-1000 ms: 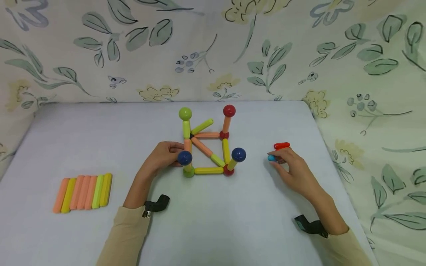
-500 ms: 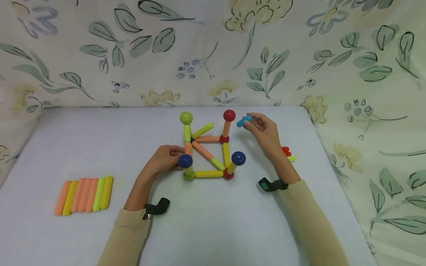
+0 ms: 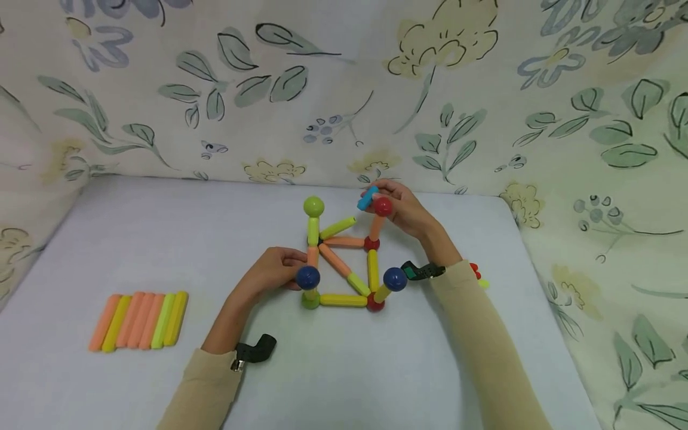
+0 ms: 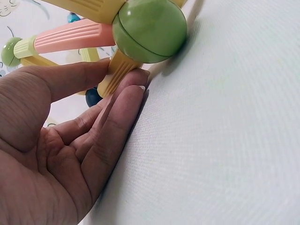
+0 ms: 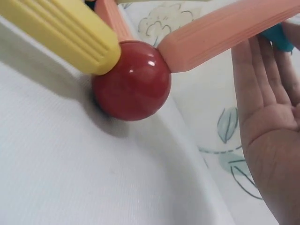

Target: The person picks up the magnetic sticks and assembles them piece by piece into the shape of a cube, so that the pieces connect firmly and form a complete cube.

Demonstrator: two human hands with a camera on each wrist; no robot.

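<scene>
A frame of magnetic building sticks and balls stands mid-table, with a green ball (image 3: 313, 206), a red ball (image 3: 383, 206) and dark blue balls (image 3: 395, 279) topping its upright sticks. My left hand (image 3: 275, 269) is at the frame's left side; in the left wrist view its thumb and fingers pinch a yellow stick (image 4: 121, 70) beside the lower green ball (image 4: 150, 30). My right hand (image 3: 405, 210) holds a short blue stick (image 3: 368, 197) raised by the red-topped post. That post's red ball partly covers the fingers. In the right wrist view, a salmon stick (image 5: 206, 44) overlaps the blue one.
A row of several salmon, yellow and lime sticks (image 3: 138, 321) lies on the left of the white table (image 3: 333, 370). Small red pieces (image 3: 475, 270) and a lime one (image 3: 484, 284) show beyond the right sleeve. Floral cloth (image 3: 344, 89) hangs behind the table.
My right hand has carried the blue stick from the right side of the table up and leftward to the red-topped post. The left hand keeps its place at the frame. The head view has shifted slightly.
</scene>
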